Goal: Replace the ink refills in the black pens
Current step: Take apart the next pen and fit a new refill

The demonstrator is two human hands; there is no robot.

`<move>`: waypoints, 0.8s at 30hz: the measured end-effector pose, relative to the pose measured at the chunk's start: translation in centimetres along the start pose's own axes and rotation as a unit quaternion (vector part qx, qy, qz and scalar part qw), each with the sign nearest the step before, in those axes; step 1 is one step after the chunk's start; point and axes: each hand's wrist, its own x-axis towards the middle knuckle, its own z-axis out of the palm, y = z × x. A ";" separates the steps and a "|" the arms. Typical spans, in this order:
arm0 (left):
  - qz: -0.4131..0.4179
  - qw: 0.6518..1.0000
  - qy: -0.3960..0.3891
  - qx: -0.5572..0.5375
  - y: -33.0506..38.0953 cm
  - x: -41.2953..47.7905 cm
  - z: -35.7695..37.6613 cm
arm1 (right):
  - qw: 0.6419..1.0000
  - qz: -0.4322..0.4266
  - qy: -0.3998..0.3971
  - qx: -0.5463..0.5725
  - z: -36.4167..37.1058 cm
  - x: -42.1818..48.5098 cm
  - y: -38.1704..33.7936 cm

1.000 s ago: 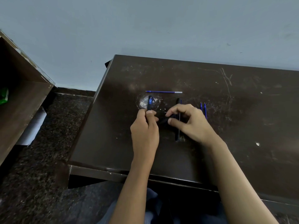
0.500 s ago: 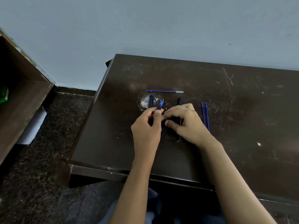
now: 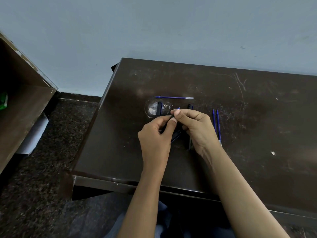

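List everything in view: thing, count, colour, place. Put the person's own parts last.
table: one, dark brown, scratched, against the wall.
loose refill: one, blue with a clear end, lying crosswise beyond the hands.
refill pair: two, blue, side by side, right of the right hand.
pen on the pale scuff: one, black, beyond the left hand.
pen behind the right hand: one, black, mostly hidden.
held pen: one, black with a blue tip showing, between both hands.
cabinet: one, brown, at far left.
wall: grey-blue.
floor: dark, speckled.
left hand: one, grip closed on the held pen.
right hand: one, pinching the held pen's tip end.
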 end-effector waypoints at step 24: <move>-0.144 0.961 -0.170 -0.163 -0.4 0.1 0.1 | 0.997 0.031 -0.063 -0.009 -2.0 0.5 -1.0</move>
